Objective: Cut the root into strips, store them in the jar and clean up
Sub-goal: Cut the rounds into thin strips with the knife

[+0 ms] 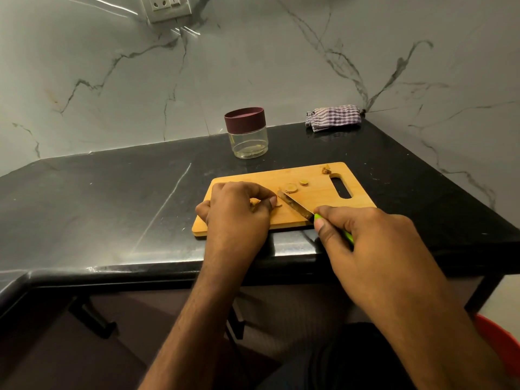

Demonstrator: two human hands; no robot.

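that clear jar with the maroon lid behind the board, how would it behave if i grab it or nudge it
The jar looks empty and see-through, so it is probably light and would likely slide on the glossy black counter when nudged. It is squat with a flat base, so tipping seems unlikely. Its smooth walls may be slippery; glass or plastic cannot be told.

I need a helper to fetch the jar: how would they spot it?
On the black counter, look behind the wooden board, toward the marble wall. The jar stands there upright, clear and empty-looking, with a maroon lid on, left of the checked cloth.
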